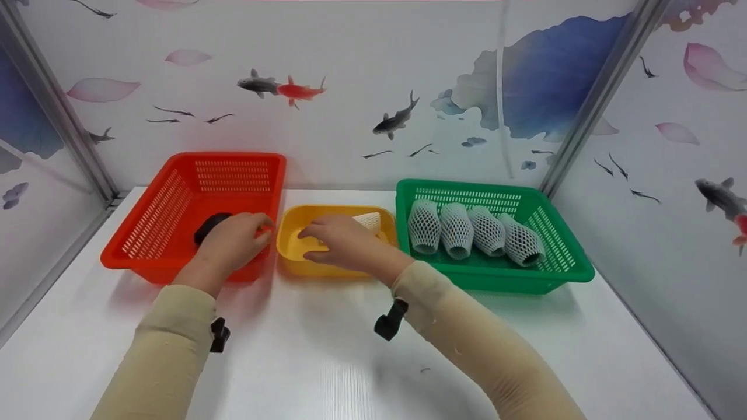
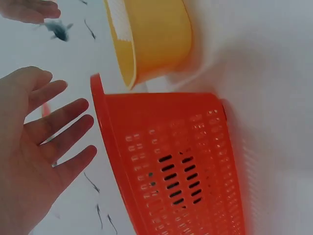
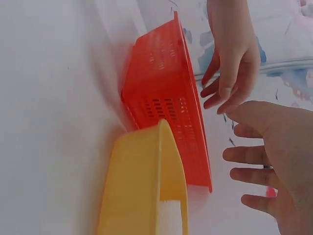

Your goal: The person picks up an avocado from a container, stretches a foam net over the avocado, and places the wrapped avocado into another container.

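Note:
My left hand (image 1: 233, 239) hovers over the right side of the red basket (image 1: 137, 219), its fingers relaxed and holding nothing. Beneath it a dark rounded thing (image 1: 205, 226) lies in that basket, partly hidden by the hand. Above the yellow bin (image 1: 297, 268) is my right hand (image 1: 344, 236), fingers spread and nothing between them. A piece of white foam netting (image 1: 369, 221) shows inside the bin, partly covered by this hand. In the right wrist view both hands, the left (image 3: 234, 63) and the right (image 3: 288, 152), are above the container rims.
On the right stands a green basket (image 1: 484, 277) with several things in white foam net sleeves (image 1: 457, 230) lying side by side. All three containers stand along the back of the white table (image 1: 315, 350), close to the printed back wall (image 1: 344, 151). Metal posts (image 1: 607, 87) mark the corners.

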The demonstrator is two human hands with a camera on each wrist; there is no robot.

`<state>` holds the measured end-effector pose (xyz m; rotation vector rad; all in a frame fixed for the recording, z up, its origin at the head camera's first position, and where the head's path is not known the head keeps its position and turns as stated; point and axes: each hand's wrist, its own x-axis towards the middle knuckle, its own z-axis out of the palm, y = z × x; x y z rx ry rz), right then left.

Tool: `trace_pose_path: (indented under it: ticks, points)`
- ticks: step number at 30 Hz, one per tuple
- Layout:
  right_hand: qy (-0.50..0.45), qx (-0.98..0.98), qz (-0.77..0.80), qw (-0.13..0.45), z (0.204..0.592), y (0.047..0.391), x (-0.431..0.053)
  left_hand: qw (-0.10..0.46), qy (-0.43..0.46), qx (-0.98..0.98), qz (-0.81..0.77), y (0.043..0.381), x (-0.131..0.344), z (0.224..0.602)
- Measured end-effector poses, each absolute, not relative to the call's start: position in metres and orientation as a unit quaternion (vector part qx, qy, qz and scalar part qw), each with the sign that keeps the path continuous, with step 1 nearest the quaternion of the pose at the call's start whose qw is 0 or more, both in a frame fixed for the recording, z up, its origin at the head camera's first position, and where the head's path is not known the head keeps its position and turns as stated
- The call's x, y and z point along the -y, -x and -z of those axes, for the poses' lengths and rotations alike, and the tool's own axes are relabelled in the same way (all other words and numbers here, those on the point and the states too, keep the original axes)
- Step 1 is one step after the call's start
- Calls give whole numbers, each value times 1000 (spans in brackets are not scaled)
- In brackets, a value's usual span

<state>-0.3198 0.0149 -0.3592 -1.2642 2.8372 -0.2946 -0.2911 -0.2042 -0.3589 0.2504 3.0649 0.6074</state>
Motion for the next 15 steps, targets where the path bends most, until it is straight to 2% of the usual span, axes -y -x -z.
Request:
trace_pose_path:
  ticks: [9,15]
  points:
    - [504,-862,45,-42,379,319,48,-6,-58,-970,-234,291,237,370]
    - [483,-874,48,10,393,319,79,12,-33,-968,-247,293,252,378]
